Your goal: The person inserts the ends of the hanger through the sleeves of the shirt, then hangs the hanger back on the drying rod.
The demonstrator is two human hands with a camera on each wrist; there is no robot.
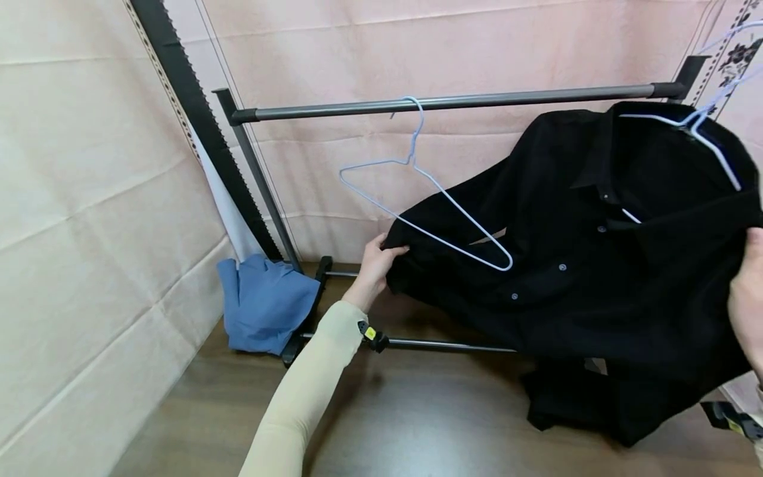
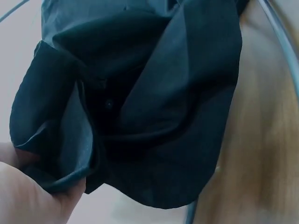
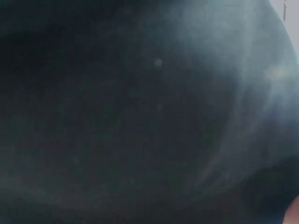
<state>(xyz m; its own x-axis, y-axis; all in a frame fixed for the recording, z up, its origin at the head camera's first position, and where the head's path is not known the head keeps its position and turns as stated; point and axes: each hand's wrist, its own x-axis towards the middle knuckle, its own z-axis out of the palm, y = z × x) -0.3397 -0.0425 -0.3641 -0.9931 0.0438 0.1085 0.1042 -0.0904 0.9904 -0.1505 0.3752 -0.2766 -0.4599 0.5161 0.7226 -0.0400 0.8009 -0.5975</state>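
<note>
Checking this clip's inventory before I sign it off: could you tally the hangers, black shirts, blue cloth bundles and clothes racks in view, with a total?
Hangers: 2 (bare hanger, inserted hanger)
Black shirt: 1
Blue cloth bundle: 1
Clothes rack: 1
Total: 5

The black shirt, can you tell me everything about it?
The black shirt looks like smooth cloth, with a collar and small buttons down its front. A pale hanger sits inside its open neck. It is tilted and creased, in front of the rack. The left hand grips one sleeve, which an empty hanger overlaps; the right hand touches the opposite side.
</note>
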